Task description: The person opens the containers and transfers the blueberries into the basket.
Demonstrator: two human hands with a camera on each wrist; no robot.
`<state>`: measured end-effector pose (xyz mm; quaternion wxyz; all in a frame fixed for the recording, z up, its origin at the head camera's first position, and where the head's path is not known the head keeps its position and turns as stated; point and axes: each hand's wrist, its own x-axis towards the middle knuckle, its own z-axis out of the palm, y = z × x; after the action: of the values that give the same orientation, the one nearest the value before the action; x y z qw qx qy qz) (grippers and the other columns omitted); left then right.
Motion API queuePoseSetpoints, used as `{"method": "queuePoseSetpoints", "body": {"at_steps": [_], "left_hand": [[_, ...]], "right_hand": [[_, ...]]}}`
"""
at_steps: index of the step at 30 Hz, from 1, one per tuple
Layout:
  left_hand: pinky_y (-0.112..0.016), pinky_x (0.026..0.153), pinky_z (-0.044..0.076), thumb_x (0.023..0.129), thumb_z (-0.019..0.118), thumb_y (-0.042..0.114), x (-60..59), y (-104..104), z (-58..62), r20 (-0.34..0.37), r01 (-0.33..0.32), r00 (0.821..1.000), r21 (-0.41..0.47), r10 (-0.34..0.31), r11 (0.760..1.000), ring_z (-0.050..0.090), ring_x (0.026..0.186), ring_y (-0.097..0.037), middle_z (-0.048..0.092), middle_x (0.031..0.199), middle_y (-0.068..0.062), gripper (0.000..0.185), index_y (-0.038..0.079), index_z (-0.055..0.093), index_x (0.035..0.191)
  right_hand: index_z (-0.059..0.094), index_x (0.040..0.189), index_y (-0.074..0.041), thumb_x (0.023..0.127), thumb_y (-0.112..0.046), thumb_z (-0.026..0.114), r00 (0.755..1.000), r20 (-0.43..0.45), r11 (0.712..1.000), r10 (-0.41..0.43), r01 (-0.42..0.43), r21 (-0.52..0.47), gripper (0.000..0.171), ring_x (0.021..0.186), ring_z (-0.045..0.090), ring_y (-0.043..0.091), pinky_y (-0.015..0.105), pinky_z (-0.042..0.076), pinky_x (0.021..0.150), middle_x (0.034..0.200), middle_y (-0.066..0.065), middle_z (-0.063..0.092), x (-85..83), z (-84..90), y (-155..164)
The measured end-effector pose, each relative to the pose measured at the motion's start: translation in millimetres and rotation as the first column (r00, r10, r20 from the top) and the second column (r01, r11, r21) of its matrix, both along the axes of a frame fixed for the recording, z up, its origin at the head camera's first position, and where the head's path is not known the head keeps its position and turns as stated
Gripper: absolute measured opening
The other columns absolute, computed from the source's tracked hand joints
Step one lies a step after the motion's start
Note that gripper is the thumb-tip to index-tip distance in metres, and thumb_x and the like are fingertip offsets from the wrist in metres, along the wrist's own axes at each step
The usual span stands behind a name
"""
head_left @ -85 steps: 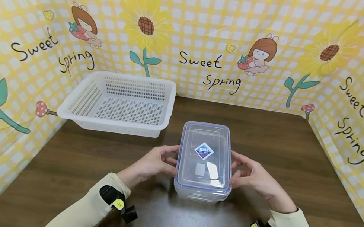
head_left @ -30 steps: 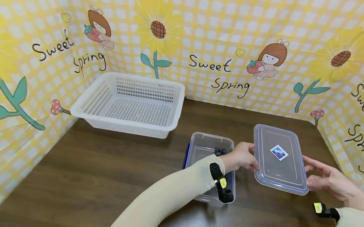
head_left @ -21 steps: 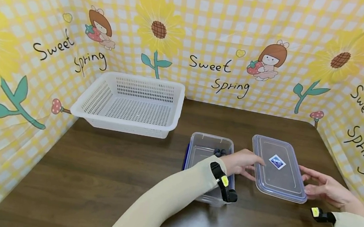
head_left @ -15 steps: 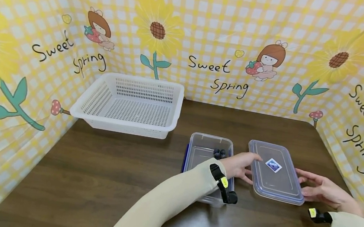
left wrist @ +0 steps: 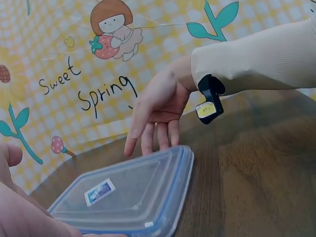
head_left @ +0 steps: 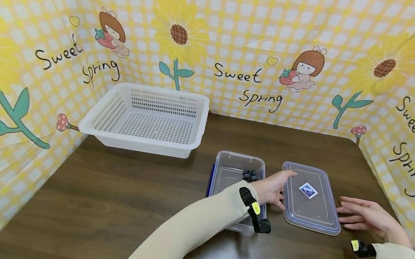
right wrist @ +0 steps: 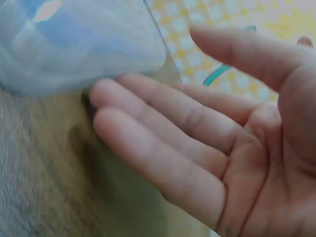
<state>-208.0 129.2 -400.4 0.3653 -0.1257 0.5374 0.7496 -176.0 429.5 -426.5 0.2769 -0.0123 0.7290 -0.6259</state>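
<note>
Where it lay flat at lower right of the head view, the lid [head_left: 310,197] looked light, stiff and slick, best gripped by its long edges; left hand [head_left: 272,187] touched it with straight fingers, right hand [head_left: 365,214] lay open beside, holding nothing.

Dark wooden table [head_left: 116,187] before a yellow gingham sunflower backdrop [head_left: 240,43], "Sweet Spring" lettering.

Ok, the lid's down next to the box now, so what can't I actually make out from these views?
- Open container, head view: the left forearm covers its near half; the dark items inside are too small to identify.
- Lid label: print too small in the head view, unreadable in the left wrist view.
- Left hand: contact with the lid's edge unclear.
- Right wrist view: blurred; right hand fills it.
</note>
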Motion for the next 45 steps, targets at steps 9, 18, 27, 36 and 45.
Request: {"method": "queuePoseSetpoints", "body": {"at_steps": [9, 18, 27, 36, 45], "left_hand": [[-0.072, 0.111, 0.021, 0.096, 0.054, 0.04, -4.8, -11, 10.5, 0.004, 0.039, 0.999, 0.092, -0.04, 0.995, 0.02, 0.143, -0.05, 0.025, 0.156, -0.029, 0.072, 0.008, 0.027, 0.155], [-0.065, 0.114, 0.025, 0.101, 0.047, 0.041, -22.8, -55, 43.6, -0.021, 0.03, 0.999, 0.337, -0.024, 0.941, 0.02, 0.144, -0.048, 0.021, 0.158, -0.027, 0.078, 0.004, 0.009, 0.159], [-0.061, 0.114, 0.03, 0.103, 0.045, 0.038, -37.6, -100, 67.2, -0.087, 0.039, 0.996, 0.385, -0.006, 0.922, 0.032, 0.141, -0.043, 0.034, 0.154, -0.022, 0.069, 0.007, 0.018, 0.158], [-0.058, 0.114, 0.032, 0.104, 0.041, 0.025, -34.6, -122, 63.3, -0.277, 0.169, 0.955, 0.201, -0.109, 0.965, 0.035, 0.14, -0.041, 0.037, 0.152, -0.021, 0.052, 0.005, 0.036, 0.152], [-0.054, 0.105, 0.045, 0.104, 0.048, 0.018, -26.0, -128, 24.4, -0.278, 0.148, 0.947, -0.067, -0.161, 0.987, 0.045, 0.132, -0.04, 0.045, 0.147, -0.021, 0.043, 0.001, 0.046, 0.144]], "right_hand": [[0.014, 0.144, 0.025, 0.107, -0.023, 0.044, 0.991, -0.109, 0.937, -0.082, 0.114, 0.331, 0.067, 0.084, 0.073, 0.022, 0.039, 0.062, 0.074, 0.106, 0.022, 0.071, -3.3, 23.5, -26], [0.017, 0.145, 0.022, 0.106, -0.021, 0.049, 0.954, -0.276, 0.946, -0.118, 0.192, 0.26, 0.066, 0.08, 0.072, 0.015, 0.032, 0.062, 0.073, 0.095, 0.002, 0.071, -4.0, 53.4, -57], [0.059, 0.109, -0.037, 0.105, -0.012, 0.052, 0.922, -0.373, 0.986, -0.104, 0.145, 0.083, 0.026, 0.078, 0.073, 0.017, 0.033, 0.063, 0.067, 0.09, -0.003, 0.072, -1.7, 70.6, -88], [0.058, 0.117, -0.034, 0.106, -0.008, 0.048, 0.931, -0.365, 0.999, -0.018, 0.004, -0.038, 0.03, 0.079, 0.073, 0.022, 0.04, 0.063, 0.062, 0.096, 0.006, 0.071, 0.1, 66.3, -121], [0.051, 0.136, -0.012, 0.107, -0.013, 0.048, 0.963, -0.261, 0.993, 0.06, -0.083, -0.08, 0.03, 0.079, 0.071, 0.022, 0.044, 0.063, 0.063, 0.1, 0.014, 0.067, 9.7, 44.2, -149]]}}
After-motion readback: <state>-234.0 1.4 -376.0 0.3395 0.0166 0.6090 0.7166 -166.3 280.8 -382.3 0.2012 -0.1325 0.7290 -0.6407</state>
